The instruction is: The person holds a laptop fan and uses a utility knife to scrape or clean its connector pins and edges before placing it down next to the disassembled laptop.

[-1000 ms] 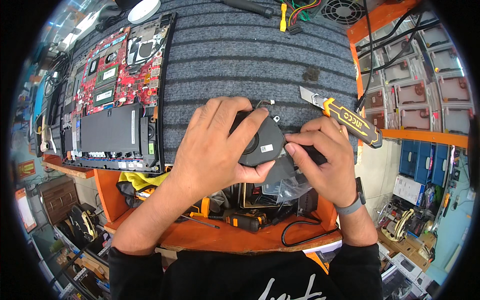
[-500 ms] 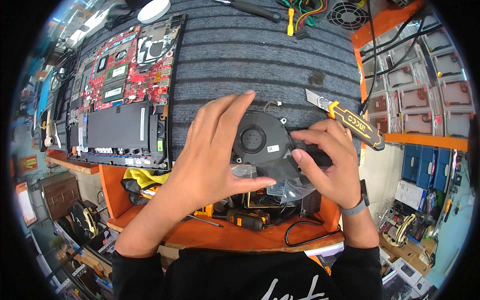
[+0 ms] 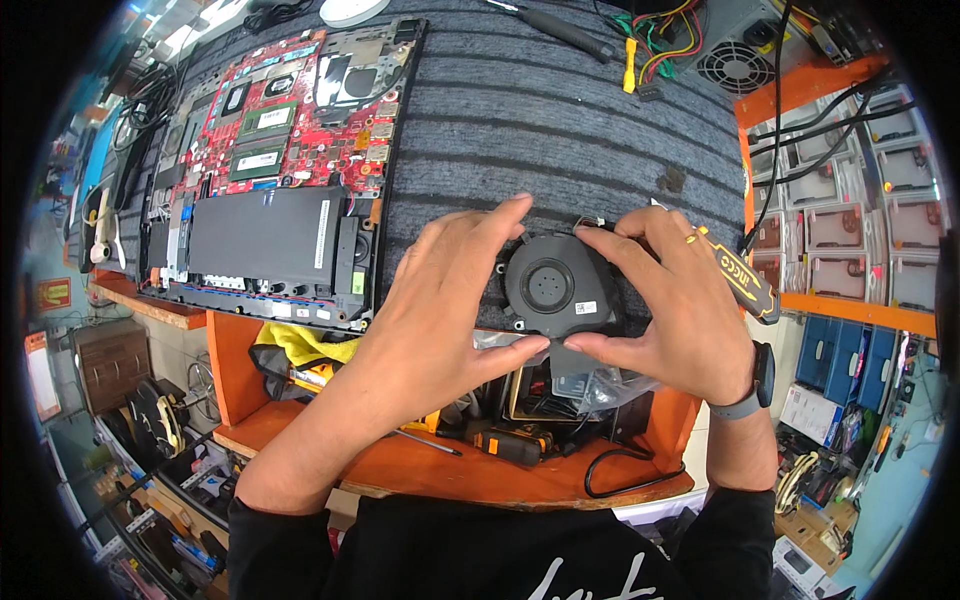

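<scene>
A round black cooling fan (image 3: 563, 282) with a small white label lies near the mat's front edge. A dark film flap (image 3: 566, 366) hangs from its near side. My left hand (image 3: 440, 285) curves around the fan's left side, its thumb at the near edge and its fingers by the far left rim. From the right, my right hand (image 3: 675, 305) grips the fan, with the thumb at the near edge and the index fingertip at the far rim beside a short cable connector (image 3: 598, 221). Partly behind that hand lies a yellow and black utility knife (image 3: 745, 282).
An opened laptop (image 3: 265, 235) with a red board lies at left on the striped grey mat (image 3: 500, 130). A screwdriver (image 3: 565, 35), coloured wires (image 3: 670, 45) and a power supply unit (image 3: 740, 65) are at the back. Tools and a plastic bag fill the orange shelf (image 3: 430, 480) below.
My right hand has moved from the fan's right side to grip its near and far edges. The left thumb has come in against the near edge. The view has shifted, moving the scene rightward.
</scene>
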The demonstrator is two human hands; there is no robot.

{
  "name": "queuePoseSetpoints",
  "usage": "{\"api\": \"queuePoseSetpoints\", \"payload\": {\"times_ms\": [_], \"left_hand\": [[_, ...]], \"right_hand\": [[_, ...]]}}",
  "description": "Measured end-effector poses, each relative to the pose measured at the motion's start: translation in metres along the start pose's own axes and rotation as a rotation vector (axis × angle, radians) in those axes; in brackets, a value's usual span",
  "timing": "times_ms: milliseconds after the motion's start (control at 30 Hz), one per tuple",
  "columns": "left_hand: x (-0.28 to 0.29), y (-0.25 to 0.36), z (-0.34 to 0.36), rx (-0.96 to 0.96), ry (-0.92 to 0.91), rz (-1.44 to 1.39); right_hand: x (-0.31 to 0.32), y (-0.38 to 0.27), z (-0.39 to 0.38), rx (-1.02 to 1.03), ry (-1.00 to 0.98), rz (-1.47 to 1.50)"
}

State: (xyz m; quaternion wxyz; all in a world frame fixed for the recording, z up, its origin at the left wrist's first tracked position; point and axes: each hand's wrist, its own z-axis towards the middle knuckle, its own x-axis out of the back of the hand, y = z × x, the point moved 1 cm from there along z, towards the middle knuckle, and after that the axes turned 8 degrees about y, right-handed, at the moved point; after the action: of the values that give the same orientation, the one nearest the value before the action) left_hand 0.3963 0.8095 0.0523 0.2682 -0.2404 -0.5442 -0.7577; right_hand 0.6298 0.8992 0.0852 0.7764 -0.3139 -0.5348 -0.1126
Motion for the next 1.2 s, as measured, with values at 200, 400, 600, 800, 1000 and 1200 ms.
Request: {"api": "queuePoseSetpoints", "payload": {"times_ms": [200, 400, 600, 800, 1000, 1200], "left_hand": [[-0.002, 0.004, 0.000, -0.004, 0.078, -0.111], [-0.006, 0.001, -0.007, 0.464, 0.028, -1.028], [-0.008, 0.002, -0.007, 0.506, 0.060, -0.970], [-0.009, 0.000, -0.009, 0.577, 0.033, -0.923], [-0.011, 0.000, -0.009, 0.582, 0.045, -0.934], [-0.007, -0.001, -0.007, 0.619, 0.002, -0.905]], "right_hand": [[0.009, 0.001, 0.008, 0.121, 0.074, -0.047], [0.011, 0.001, 0.003, 0.191, 0.191, -0.097], [0.009, 0.001, 0.001, 0.162, 0.195, -0.071], [0.012, 0.000, 0.001, 0.123, 0.159, -0.007], [0.011, 0.001, 0.000, 0.135, 0.188, 0.007], [0.012, 0.001, 0.001, 0.134, 0.190, 0.008]]}}
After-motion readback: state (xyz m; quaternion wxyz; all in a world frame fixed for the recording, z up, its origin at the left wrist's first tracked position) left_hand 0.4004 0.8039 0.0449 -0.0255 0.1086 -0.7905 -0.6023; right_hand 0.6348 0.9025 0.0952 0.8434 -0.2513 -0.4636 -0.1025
